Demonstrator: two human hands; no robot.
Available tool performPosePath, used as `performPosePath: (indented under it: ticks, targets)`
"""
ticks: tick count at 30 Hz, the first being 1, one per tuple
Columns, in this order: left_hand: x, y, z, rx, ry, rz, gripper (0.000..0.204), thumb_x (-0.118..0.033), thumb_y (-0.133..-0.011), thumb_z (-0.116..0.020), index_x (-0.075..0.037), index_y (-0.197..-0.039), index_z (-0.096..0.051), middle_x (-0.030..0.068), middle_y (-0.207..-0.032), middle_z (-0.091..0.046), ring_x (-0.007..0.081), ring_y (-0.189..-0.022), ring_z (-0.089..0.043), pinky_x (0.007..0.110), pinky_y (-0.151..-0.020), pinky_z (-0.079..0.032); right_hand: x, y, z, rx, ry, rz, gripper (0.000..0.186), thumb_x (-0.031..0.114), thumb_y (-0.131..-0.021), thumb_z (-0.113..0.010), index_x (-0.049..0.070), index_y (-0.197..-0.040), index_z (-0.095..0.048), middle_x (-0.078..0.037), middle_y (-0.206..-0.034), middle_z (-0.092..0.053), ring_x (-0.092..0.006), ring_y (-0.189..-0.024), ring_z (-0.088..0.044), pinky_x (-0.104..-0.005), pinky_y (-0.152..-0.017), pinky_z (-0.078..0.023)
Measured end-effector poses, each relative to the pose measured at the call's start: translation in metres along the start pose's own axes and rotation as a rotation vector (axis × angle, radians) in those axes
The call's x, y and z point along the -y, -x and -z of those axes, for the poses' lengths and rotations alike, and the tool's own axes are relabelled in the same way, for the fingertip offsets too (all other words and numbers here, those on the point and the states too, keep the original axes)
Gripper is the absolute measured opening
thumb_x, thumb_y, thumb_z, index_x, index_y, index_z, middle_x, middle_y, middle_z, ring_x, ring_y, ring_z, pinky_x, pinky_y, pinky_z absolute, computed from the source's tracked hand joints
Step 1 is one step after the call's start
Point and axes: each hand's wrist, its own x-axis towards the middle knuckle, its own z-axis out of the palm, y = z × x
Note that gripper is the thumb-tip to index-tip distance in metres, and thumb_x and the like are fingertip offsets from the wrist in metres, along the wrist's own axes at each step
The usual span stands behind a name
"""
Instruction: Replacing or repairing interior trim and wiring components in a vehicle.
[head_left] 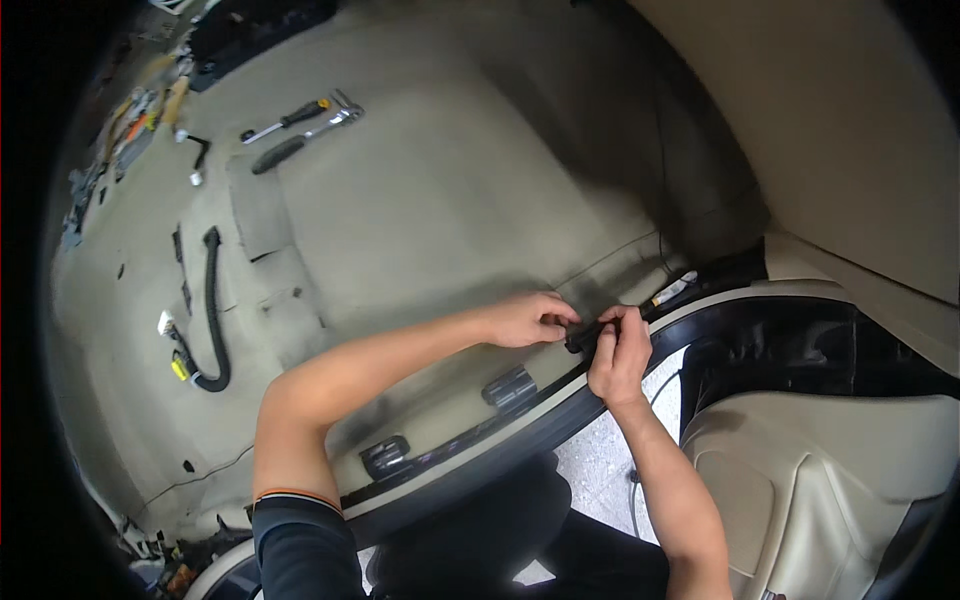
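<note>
My left hand point(527, 320) reaches across the beige carpeted floor of a car, its fingers curled and the fingertips close together. Whether something small lies between them I cannot make out. Beside it, my right hand point(620, 358) pinches a slim black piece point(579, 342) at the door sill, its thumb and fingers closed around it. Most of that piece is hidden by the fingers. Just beyond the right hand lies a white tube-like thing point(676, 288) with a yellowish end. Two dark curved brackets, one nearer point(385, 457) and one farther point(510, 390), stand along the sill.
On the carpet lie a ratchet point(310, 130), a screwdriver-like tool point(288, 121) and a black corrugated hose point(213, 310) with a yellow-marked connector. The pale sill edge point(460, 455) curves in front of me. A beige door panel point(820, 480) stands at the right.
</note>
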Motion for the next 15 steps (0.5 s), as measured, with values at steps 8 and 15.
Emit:
performPosePath:
  ticks: [8, 15]
  targets:
    - [0.010, 0.008, -0.015, 0.026, 0.122, -0.082, 0.043, -0.019, -0.100, -0.060, -0.011, -0.142, -0.057, 0.0132, -0.133, -0.051, 0.0261, -0.128, -0.046, 0.036, -0.108, -0.038, -0.006, 0.000, 0.002, -0.017, -0.080, 0.014, 0.013, 0.000, -0.082, -0.049, 0.000, -0.091, -0.059, -0.017, -0.086, -0.061, -0.0348, -0.076, -0.056, -0.0408, -0.074, -0.044]
    - [-0.002, 0.020, -0.015, 0.073, 0.196, -0.071, 0.047, -0.015, -0.101, -0.056, -0.015, -0.148, -0.051, 0.0154, -0.144, -0.041, 0.0283, -0.136, -0.040, 0.037, -0.112, -0.035, 0.000, -0.001, 0.004, 0.014, -0.051, -0.038, 0.014, 0.000, -0.083, -0.047, -0.002, -0.092, -0.059, -0.016, -0.087, -0.061, -0.0308, -0.078, -0.057, -0.0366, -0.074, -0.045]
